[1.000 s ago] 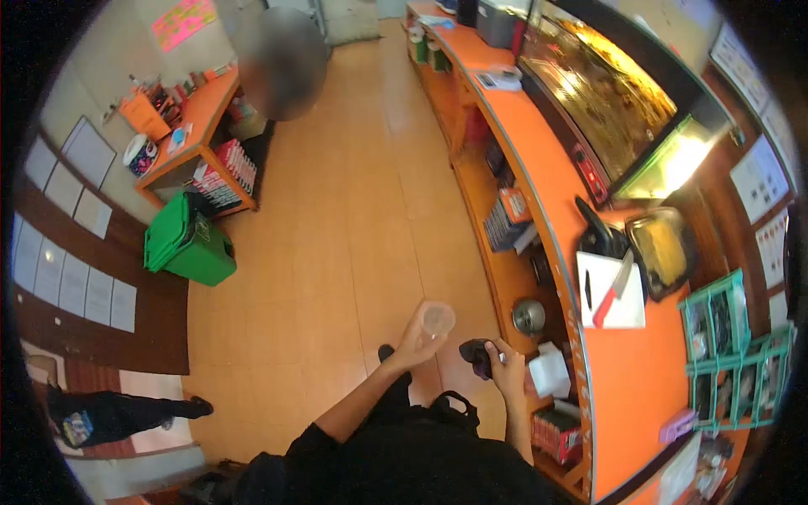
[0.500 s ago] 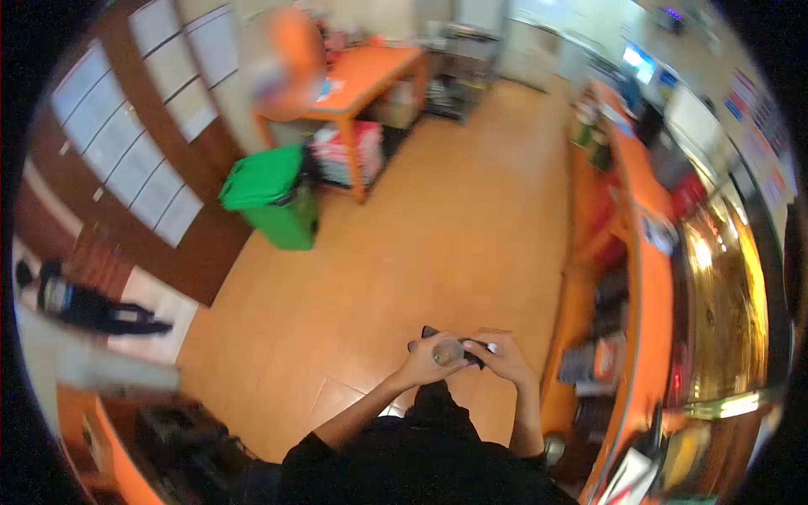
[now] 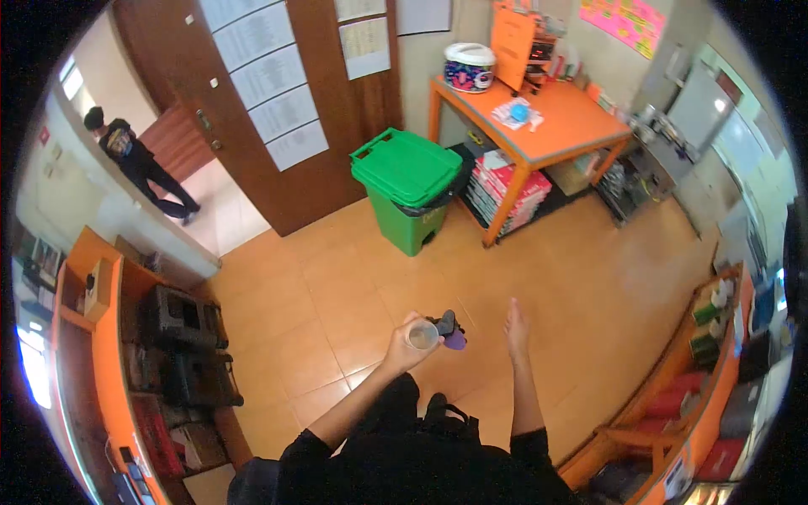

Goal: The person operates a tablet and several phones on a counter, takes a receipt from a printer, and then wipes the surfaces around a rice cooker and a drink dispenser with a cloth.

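Observation:
My left hand (image 3: 406, 347) is closed around a clear plastic cup (image 3: 421, 335), whose round mouth faces up toward me. Right beside the cup is a dark grey and purple item (image 3: 452, 326); it appears to be in the same hand, but its kind cannot be told. My right hand (image 3: 516, 328) is apart on the right, seen edge-on with fingers stretched out and nothing in it. Both hands are over the tiled floor (image 3: 337, 286), in front of my dark clothes.
A green wheeled bin (image 3: 408, 172) stands ahead beside a brown door (image 3: 286, 189). Right of it is an orange table (image 3: 572, 130) bearing a patterned pot (image 3: 469, 69). A person in dark clothes (image 3: 139, 160) is beyond the doorway. Orange shelves (image 3: 118, 337) line the left, an orange counter (image 3: 673, 421) the right.
My view has turned left, bringing the door and bin nearer the middle. My right hand has come away from the cup and dark item, which stay with my left hand.

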Action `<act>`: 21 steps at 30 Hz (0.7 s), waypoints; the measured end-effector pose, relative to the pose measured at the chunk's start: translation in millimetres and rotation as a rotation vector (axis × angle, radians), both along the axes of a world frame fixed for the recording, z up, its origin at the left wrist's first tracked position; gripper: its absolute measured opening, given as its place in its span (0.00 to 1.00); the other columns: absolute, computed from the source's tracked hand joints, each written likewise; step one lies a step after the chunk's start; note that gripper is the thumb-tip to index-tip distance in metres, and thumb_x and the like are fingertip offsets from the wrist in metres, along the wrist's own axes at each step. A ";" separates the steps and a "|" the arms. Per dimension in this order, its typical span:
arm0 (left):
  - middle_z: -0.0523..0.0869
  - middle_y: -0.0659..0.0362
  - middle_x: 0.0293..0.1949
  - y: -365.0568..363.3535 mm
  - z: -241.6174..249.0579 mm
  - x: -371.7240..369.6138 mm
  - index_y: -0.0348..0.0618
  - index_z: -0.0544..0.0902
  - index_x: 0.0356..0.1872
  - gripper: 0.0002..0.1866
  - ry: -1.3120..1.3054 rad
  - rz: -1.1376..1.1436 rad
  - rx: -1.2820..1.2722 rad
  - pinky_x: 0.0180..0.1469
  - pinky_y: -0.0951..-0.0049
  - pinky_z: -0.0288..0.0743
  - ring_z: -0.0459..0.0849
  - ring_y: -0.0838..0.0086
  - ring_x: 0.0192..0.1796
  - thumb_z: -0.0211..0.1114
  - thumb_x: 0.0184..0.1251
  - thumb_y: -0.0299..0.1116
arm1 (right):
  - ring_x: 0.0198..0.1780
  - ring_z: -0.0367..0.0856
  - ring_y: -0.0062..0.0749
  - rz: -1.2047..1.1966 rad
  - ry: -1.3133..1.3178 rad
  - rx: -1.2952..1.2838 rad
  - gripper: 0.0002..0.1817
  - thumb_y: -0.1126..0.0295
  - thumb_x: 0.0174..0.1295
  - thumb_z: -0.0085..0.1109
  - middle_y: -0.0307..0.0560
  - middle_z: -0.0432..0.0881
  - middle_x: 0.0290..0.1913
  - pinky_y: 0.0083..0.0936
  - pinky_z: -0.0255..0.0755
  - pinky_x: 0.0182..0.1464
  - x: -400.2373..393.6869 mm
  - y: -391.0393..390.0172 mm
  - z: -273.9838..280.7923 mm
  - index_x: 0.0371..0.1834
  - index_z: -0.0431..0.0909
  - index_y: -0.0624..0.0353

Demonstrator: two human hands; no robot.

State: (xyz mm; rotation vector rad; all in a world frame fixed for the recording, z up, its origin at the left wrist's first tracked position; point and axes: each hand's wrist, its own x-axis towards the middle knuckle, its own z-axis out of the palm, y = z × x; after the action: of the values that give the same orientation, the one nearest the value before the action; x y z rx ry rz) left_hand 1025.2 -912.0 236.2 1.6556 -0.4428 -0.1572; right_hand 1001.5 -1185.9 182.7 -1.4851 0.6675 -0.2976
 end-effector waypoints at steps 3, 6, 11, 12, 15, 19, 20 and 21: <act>0.78 0.55 0.49 4.0 -22.5 70.6 0.37 0.83 0.35 0.16 -0.126 0.092 0.047 0.55 0.68 0.72 0.77 0.64 0.53 0.79 0.48 0.31 | 0.23 0.59 0.22 0.319 0.016 -0.365 0.28 0.49 0.66 0.58 0.33 0.59 0.17 0.31 0.54 0.25 122.8 15.3 -10.4 0.16 0.67 0.59; 0.79 0.55 0.50 8.6 -46.3 144.0 0.38 0.83 0.34 0.14 -0.122 0.079 0.023 0.55 0.65 0.74 0.79 0.64 0.53 0.78 0.49 0.31 | 0.23 0.64 0.26 0.452 0.044 -0.339 0.25 0.46 0.61 0.62 0.36 0.66 0.20 0.32 0.57 0.25 259.3 21.5 -111.1 0.28 0.79 0.61; 0.79 0.54 0.52 22.7 -96.8 258.7 0.38 0.83 0.34 0.13 -0.070 0.042 0.059 0.56 0.64 0.75 0.80 0.64 0.54 0.78 0.50 0.29 | 0.20 0.63 0.16 0.559 0.389 0.098 0.32 0.46 0.62 0.61 0.33 0.70 0.21 0.21 0.54 0.19 431.6 61.8 -120.8 0.60 0.71 0.57; 0.79 0.54 0.54 24.6 -101.8 279.2 0.38 0.82 0.34 0.13 -0.069 0.029 0.068 0.56 0.64 0.75 0.80 0.64 0.55 0.78 0.50 0.29 | 0.20 0.63 0.16 0.544 0.399 0.115 0.32 0.46 0.62 0.61 0.33 0.70 0.21 0.21 0.54 0.19 458.0 63.9 -136.6 0.60 0.71 0.57; 0.77 0.52 0.57 23.1 -108.6 333.8 0.38 0.82 0.34 0.14 0.111 0.016 -0.043 0.57 0.63 0.75 0.80 0.63 0.55 0.78 0.49 0.28 | 0.14 0.54 0.16 0.183 0.506 0.547 0.29 0.46 0.62 0.60 0.34 0.66 0.18 0.19 0.47 0.15 519.8 57.1 -189.2 0.58 0.67 0.53; 0.71 0.50 0.64 20.4 -129.4 403.2 0.40 0.84 0.38 0.16 0.125 -0.047 -0.100 0.58 0.62 0.75 0.80 0.62 0.56 0.79 0.47 0.26 | 0.10 0.50 0.17 0.073 0.390 1.018 0.18 0.48 0.65 0.58 0.32 0.62 0.15 0.19 0.44 0.12 541.8 51.4 -192.6 0.41 0.68 0.49; 0.69 0.52 0.66 25.6 -134.5 421.6 0.42 0.84 0.40 0.18 0.033 -0.119 0.037 0.60 0.63 0.73 0.78 0.62 0.57 0.79 0.45 0.26 | 0.10 0.51 0.16 0.065 0.329 0.933 0.17 0.49 0.65 0.57 0.31 0.60 0.14 0.19 0.44 0.12 536.9 53.6 -183.0 0.37 0.67 0.49; 0.69 0.52 0.66 23.2 -135.9 436.7 0.42 0.84 0.40 0.18 0.046 -0.133 0.036 0.60 0.63 0.73 0.78 0.62 0.57 0.79 0.45 0.26 | 0.10 0.51 0.16 0.045 0.336 0.936 0.17 0.49 0.65 0.57 0.31 0.60 0.14 0.19 0.44 0.12 535.0 54.9 -163.0 0.37 0.67 0.49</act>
State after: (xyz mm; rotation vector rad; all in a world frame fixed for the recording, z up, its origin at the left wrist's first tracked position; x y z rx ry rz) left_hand 1461.9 -888.8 100.3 1.6547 -0.5180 -0.3038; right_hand 1536.5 -1131.0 19.7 -0.6426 0.8752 0.2911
